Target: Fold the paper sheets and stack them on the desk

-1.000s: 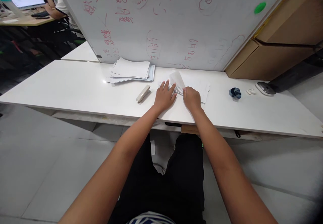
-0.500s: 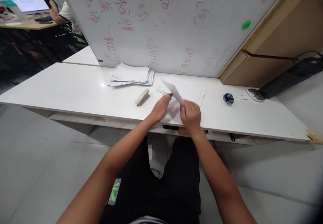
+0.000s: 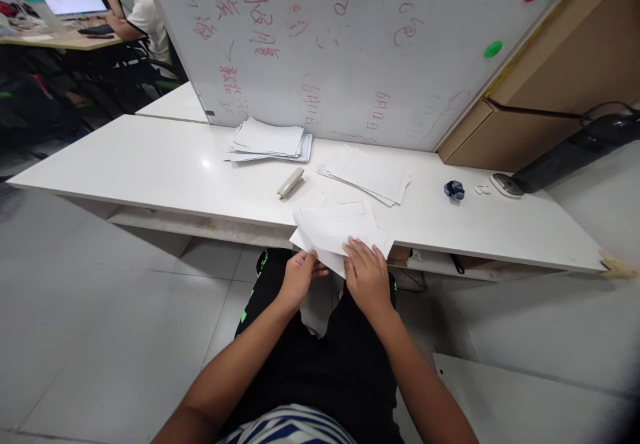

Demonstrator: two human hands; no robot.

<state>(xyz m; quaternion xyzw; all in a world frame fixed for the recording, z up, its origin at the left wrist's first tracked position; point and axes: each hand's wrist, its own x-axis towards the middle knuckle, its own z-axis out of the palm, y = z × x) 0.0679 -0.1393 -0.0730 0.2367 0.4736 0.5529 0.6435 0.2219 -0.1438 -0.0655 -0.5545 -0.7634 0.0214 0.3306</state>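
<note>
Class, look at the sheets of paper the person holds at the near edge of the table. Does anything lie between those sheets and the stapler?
Nothing visible does. The left hand and right hand grip the held sheets, and only bare table lies between them and the stapler. The fanned sheets lie off to the right.

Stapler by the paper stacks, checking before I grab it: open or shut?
Shut: the stapler lies flat on the table, its arm down on its base.

We drew a few sheets (image 3: 340,231) off the pile (image 3: 367,174) — both hands, left (image 3: 299,277) and right (image 3: 367,277), pulled back from mid-bench to its near edge, sheets in our grip.
</note>
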